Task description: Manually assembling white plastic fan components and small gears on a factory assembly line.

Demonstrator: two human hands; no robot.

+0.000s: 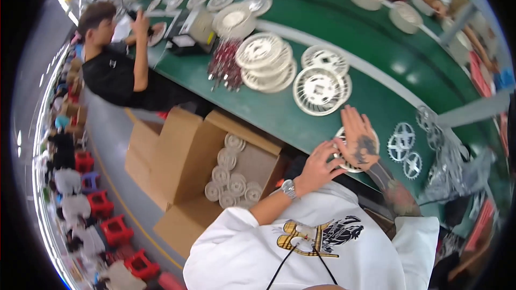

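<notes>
A white slotted plastic disc [375, 140] lies at the near edge of the green table, mostly covered by my hands. My right hand [359, 138] is laid flat over it, fingers stretched out together. Wearing a metal watch, my left hand [321, 165] has its fingers bent around the disc's left rim, the thumb close to the lower side. Just beyond lie more white slotted discs [318, 90], some overlapping. To the right are several silver toothed rings [413, 165]. What lies under my right palm is hidden.
Stacked white discs [259, 51] and a pile of red-and-silver small parts [226, 63] stand left on the table [285, 113]. An open cardboard box [185, 156] holds round parts below. Clear plastic bags [457, 166] lie right. A co-worker [115, 64] stands left; a conveyor [301, 13] runs beyond.
</notes>
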